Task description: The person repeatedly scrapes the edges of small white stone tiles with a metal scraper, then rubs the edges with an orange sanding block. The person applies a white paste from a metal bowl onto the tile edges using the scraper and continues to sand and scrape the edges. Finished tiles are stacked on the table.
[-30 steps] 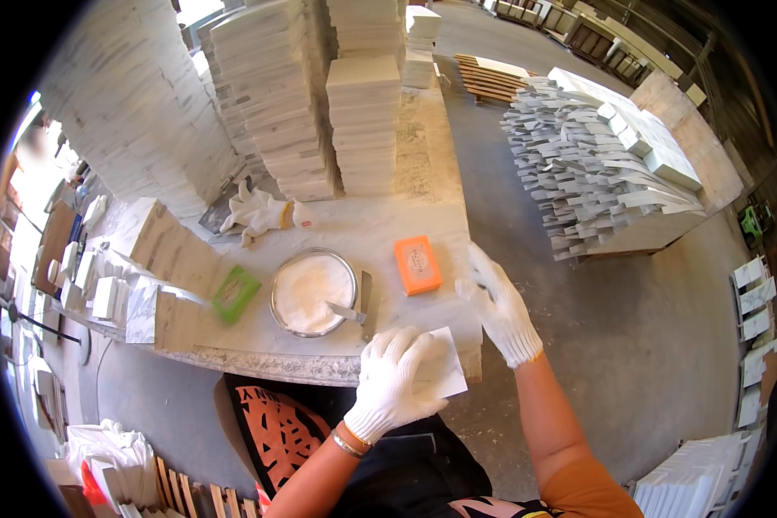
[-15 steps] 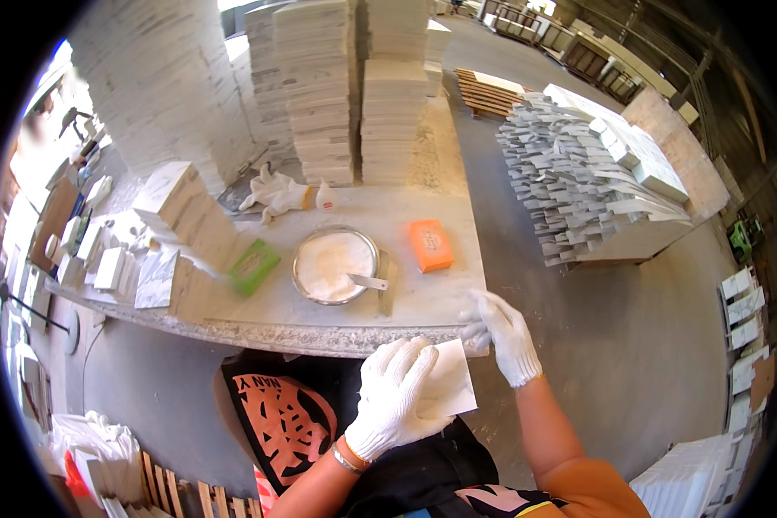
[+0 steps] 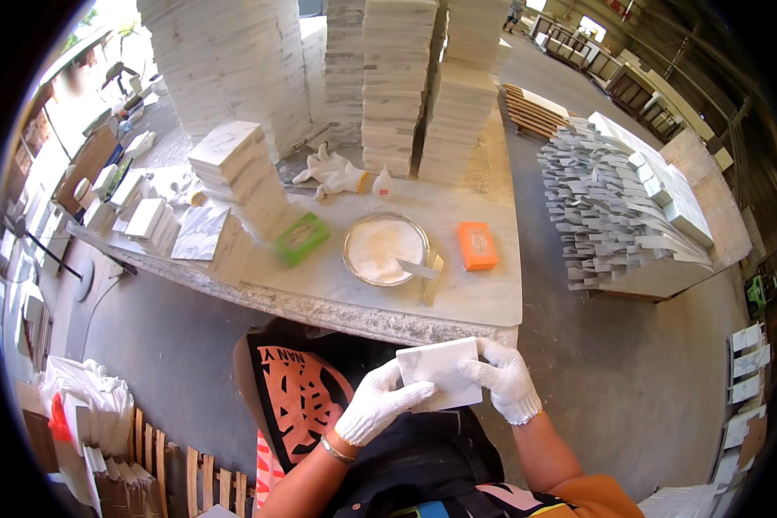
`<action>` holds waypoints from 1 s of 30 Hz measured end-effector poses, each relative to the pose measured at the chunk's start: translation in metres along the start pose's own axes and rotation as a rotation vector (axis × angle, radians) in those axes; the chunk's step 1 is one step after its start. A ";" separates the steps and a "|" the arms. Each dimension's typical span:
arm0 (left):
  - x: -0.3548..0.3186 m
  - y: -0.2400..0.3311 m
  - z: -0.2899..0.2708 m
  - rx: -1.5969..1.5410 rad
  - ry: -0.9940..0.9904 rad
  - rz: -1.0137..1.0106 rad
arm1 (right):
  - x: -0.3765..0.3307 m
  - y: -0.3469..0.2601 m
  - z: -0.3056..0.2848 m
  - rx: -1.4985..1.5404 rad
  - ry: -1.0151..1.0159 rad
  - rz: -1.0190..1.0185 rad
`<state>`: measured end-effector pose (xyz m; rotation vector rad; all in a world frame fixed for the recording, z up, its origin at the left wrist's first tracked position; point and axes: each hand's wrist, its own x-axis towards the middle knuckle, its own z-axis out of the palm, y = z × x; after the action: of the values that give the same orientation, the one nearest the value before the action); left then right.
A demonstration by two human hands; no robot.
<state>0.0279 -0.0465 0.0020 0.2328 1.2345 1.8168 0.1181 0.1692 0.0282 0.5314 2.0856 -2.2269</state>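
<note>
A white marble tile (image 3: 441, 369) with faint grey veins is held between my two gloved hands, just off the table's front edge. My left hand (image 3: 380, 404), in a white knit glove, grips its left side with the thumb across the lower face. On the right side my right hand (image 3: 505, 380), gloved alike, pinches the tile with the thumb in front and fingers behind. Beyond it on the table stands a round metal bowl (image 3: 386, 249) of white paste or powder, a putty knife (image 3: 418, 268) resting in it. An orange box (image 3: 477, 247) lies to the bowl's right, a green box (image 3: 303, 239) to its left.
Tall stacks of marble tiles (image 3: 397, 86) rise along the back of the table (image 3: 319, 293). A spare white glove (image 3: 330, 171) and a small white bottle (image 3: 382, 184) lie before them. Shorter tile stacks (image 3: 233, 164) stand left. A pile of grey strips (image 3: 600, 203) is across the aisle.
My right hand has come in from the table's corner and taken hold of the tile's right side. The tile is turned more face-up, and the view has shifted left.
</note>
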 end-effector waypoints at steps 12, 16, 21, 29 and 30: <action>-0.003 -0.015 0.001 0.691 0.235 0.501 | 0.035 -0.012 0.039 -0.707 0.218 -0.601; -0.011 -0.014 -0.003 0.514 0.235 0.327 | 0.034 -0.001 -0.001 -0.571 0.346 -0.364; -0.011 -0.022 -0.008 -0.146 0.159 0.068 | 0.014 -0.007 -0.016 -0.083 0.315 -0.122; 0.000 -0.038 -0.014 -0.487 -0.037 -0.066 | 0.021 0.010 -0.003 0.106 -0.304 -0.129; -0.001 -0.036 -0.014 -0.519 -0.066 -0.099 | 0.024 0.010 -0.001 0.041 -0.341 -0.133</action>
<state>0.0404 -0.0530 -0.0335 -0.0600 0.6818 1.9550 0.0986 0.1737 0.0125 0.0088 1.9529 -2.2391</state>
